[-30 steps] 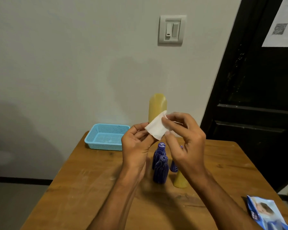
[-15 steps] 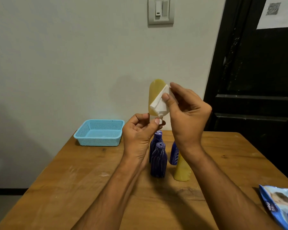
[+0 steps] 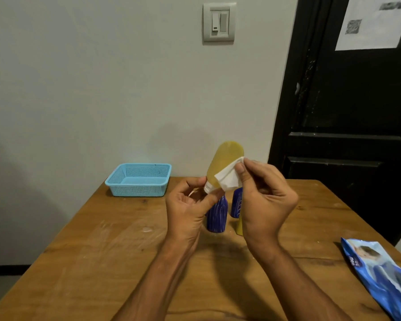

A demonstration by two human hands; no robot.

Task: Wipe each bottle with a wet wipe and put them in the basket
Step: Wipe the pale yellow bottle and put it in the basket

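A yellow plastic bottle [image 3: 223, 165] is being held upside down above the wooden table [image 3: 102, 251], its white cap pinched by the left hand [image 3: 190, 212]. The right hand [image 3: 264, 198] is pinching a folded white wet wipe [image 3: 228, 178] against the bottle's side. A light-blue mesh plastic basket [image 3: 138, 179] is sitting far left; blue ribbed bottles [image 3: 217, 216] are standing below the hands.

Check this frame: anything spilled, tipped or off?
Nothing spilled. The yellow plastic bottle is held upside down, white cap pinched by the left hand, while the right hand presses the white wet wipe on it. Pale smears mark the wooden table.
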